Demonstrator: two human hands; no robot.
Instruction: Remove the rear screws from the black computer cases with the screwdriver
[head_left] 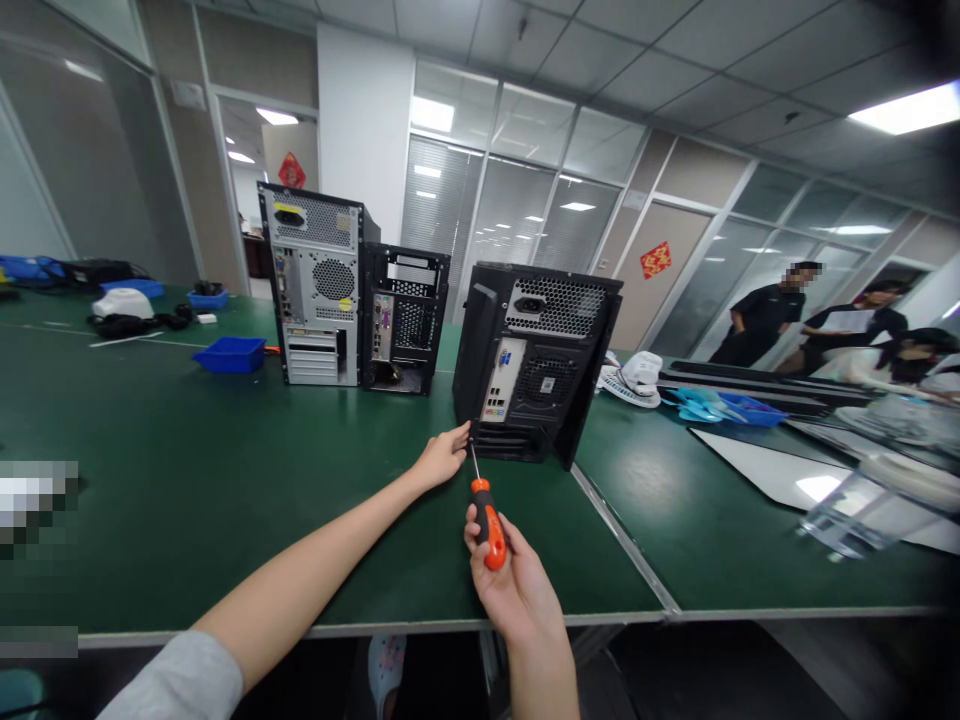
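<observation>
My right hand (510, 570) is wrapped round the orange and black handle of a screwdriver (491, 530). Its thin metal shaft points up and away, with the tip at the lower left corner of a black computer case (551, 345). At that same corner, the fingers of my left hand (442, 457) are pressed together against the case, beside the tip. Any screw there is too small to make out. The case stands upright with its rear side facing me, showing a power socket, ports and a fan grille. Its right side panel sticks out at an angle.
Two more computer cases, one taller (319, 290) and one smaller (407, 320), stand to the left. A blue tray (229, 355) lies beyond my left arm. On the right are a white panel (780, 475), a clear plastic stool-like object (862, 510) and another blue tray (752, 409). People are further back.
</observation>
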